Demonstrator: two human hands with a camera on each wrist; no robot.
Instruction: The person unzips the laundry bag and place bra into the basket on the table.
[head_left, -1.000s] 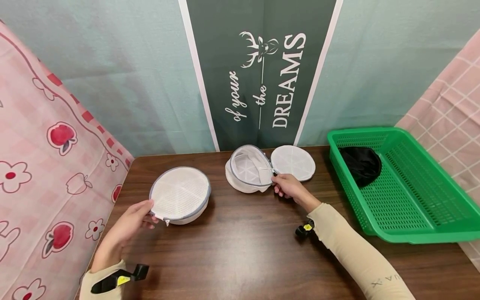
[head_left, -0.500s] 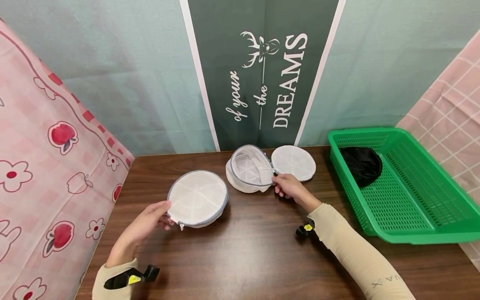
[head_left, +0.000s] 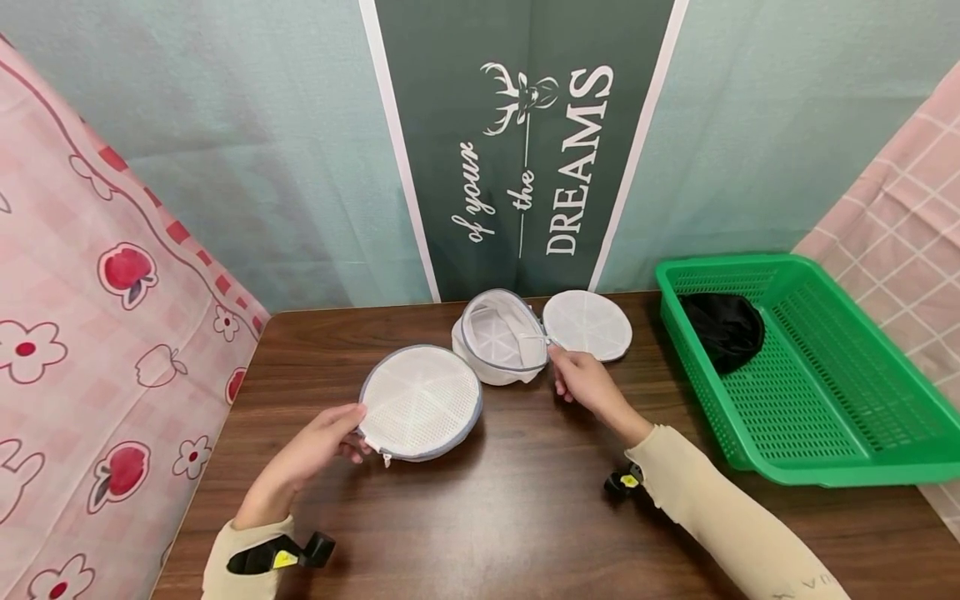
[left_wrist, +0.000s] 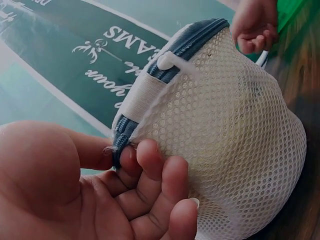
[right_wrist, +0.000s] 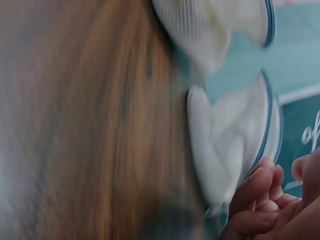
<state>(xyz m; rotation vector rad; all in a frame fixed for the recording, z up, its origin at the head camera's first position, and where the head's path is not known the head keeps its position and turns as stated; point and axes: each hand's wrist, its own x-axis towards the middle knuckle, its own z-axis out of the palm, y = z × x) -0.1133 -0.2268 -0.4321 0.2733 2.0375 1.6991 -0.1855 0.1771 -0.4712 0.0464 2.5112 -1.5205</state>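
The left hand (head_left: 321, 440) pinches the closed mesh laundry bag (head_left: 420, 400) by its blue zipped edge (left_wrist: 192, 42), thumb above and fingers curled beneath. A firm grip on that stiff edge, clear of the zip pull (head_left: 387, 460), should serve better than one on the soft mesh; carrying the bag level would likely spare it snagging its neighbour. The right hand (head_left: 591, 385) is loosely bent at the rim of the open mesh laundry bag (head_left: 487, 374), thumb apart from fingers, seemingly gripping nothing. The left forearm slants in from lower left, the right from lower right. The closed bag sits over the table (head_left: 480, 517), just in front of the open one.
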